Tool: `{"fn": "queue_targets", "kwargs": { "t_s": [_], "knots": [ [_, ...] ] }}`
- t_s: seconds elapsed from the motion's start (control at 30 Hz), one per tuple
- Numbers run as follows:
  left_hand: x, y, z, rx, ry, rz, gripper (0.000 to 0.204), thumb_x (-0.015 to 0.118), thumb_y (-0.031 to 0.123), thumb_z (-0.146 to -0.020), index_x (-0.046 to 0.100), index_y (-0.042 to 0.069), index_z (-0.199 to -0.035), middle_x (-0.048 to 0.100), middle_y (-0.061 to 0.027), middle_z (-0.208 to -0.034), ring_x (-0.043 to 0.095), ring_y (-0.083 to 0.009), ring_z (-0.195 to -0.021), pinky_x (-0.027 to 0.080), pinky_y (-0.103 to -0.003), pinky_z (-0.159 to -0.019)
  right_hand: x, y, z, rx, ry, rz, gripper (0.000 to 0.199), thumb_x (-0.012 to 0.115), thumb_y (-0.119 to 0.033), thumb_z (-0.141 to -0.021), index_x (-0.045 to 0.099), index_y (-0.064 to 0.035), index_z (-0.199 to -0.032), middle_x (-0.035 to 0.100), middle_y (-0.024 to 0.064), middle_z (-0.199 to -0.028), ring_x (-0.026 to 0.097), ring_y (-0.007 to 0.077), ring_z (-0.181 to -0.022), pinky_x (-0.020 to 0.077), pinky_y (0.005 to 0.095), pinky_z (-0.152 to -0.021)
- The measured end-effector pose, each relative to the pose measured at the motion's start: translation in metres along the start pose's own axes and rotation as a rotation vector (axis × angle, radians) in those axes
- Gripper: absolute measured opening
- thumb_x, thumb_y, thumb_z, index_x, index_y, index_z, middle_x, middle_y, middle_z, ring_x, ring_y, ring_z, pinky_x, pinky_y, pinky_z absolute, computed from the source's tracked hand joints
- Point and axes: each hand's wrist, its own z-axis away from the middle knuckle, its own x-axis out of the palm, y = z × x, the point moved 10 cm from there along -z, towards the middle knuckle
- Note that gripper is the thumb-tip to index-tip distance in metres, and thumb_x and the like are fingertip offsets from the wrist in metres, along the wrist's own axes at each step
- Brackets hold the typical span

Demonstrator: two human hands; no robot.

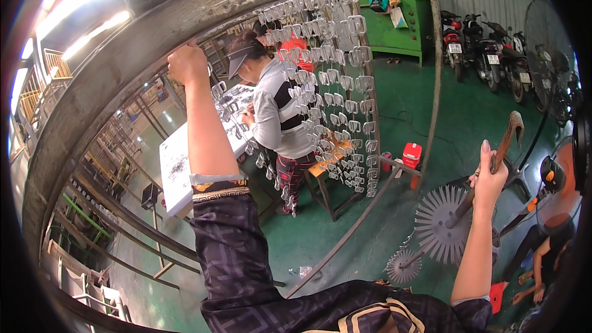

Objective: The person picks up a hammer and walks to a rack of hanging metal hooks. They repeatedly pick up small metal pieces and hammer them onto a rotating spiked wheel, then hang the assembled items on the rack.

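Note:
My left hand [187, 65] is raised to the curved metal frame bar [117, 40], its fingers curled closed at the bar's lower edge. What they grip is hidden. Just beside that hand hangs a strand of metal loops [219, 90]. On the right, the fingers of my right hand [489, 179] are wrapped around a brown rod with a hooked end [513, 128]. Below this hand is a large slotted metal disc [445, 222], with a smaller slotted disc [404, 267] near it. Many strands of pale rectangular metal loops [333, 77] hang from the frame ahead.
Beyond the strands, a person in a grey top [271, 108] works at a white table [179, 166], with another person behind. A wooden stool [327, 163], a red box [412, 154] and parked motorbikes [487, 49] stand farther off. Fans and a seated person [542, 259] are at right.

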Motion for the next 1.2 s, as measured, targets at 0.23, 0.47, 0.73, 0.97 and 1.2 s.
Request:
{"fn": "queue_targets", "kwargs": {
  "t_s": [0.23, 0.47, 0.73, 0.97, 1.2],
  "knots": [
    [0.012, -0.004, 0.01, 0.014, 0.019, 0.063, 0.025, 0.056, 0.032, -0.083, 0.066, 0.011, -0.091, 0.064, -0.0146, -0.093, 0.06, -0.0352, -0.087, 0.046, -0.043, -0.077, -0.002, 0.003, 0.002, -0.007, -0.014, 0.004, 0.041, 0.061, -0.036, -0.084, 0.045, -0.0058, -0.062, 0.035, -0.0026, -0.047, 0.035, 0.0045, -0.034, 0.0298, 0.0196, -0.031],
    [0.001, -0.003, 0.006, 0.142, 0.073, 0.163, 0.02, 0.064, 0.027, -0.076, 0.067, 0.008, -0.082, 0.064, -0.0158, -0.08, 0.061, -0.0326, -0.077, 0.047, -0.039, -0.07, -0.004, 0.006, 0.002, 0.012, -0.004, 0.006, 0.041, 0.061, -0.036, -0.083, 0.045, -0.0056, -0.061, 0.036, -0.0024, -0.048, 0.036, 0.0045, -0.035, 0.0303, 0.0191, -0.031],
    [0.009, -0.003, -0.004, 0.097, 0.072, 0.268, 0.022, 0.068, 0.028, -0.073, 0.069, 0.008, -0.082, 0.065, -0.0144, -0.073, 0.062, -0.0272, -0.071, 0.046, -0.034, -0.07, 0.003, 0.009, 0.0, 0.035, -0.031, -0.001, 0.041, 0.062, -0.037, -0.082, 0.046, -0.0043, -0.063, 0.041, -0.0009, -0.055, 0.038, 0.0046, -0.037, 0.0307, 0.0193, -0.031],
    [0.007, 0.001, 0.004, 0.046, 0.04, 0.299, 0.021, 0.067, 0.026, -0.075, 0.069, 0.008, -0.085, 0.066, -0.0136, -0.076, 0.063, -0.0263, -0.074, 0.046, -0.033, -0.071, 0.005, 0.008, 0.0, 0.048, -0.039, -0.014, 0.041, 0.062, -0.037, -0.082, 0.047, -0.004, -0.064, 0.042, -0.0005, -0.055, 0.038, 0.0045, -0.037, 0.0303, 0.0193, -0.031],
    [0.002, 0.004, 0.006, 0.091, -0.059, 0.184, 0.02, 0.063, 0.021, -0.078, 0.067, 0.008, -0.093, 0.065, -0.0146, -0.088, 0.063, -0.0283, -0.084, 0.047, -0.035, -0.076, -0.001, 0.009, 0.001, 0.04, -0.036, -0.025, 0.041, 0.062, -0.036, -0.082, 0.047, -0.0036, -0.063, 0.043, -0.0003, -0.055, 0.038, 0.0047, -0.037, 0.0304, 0.0195, -0.031]
  ]
}}
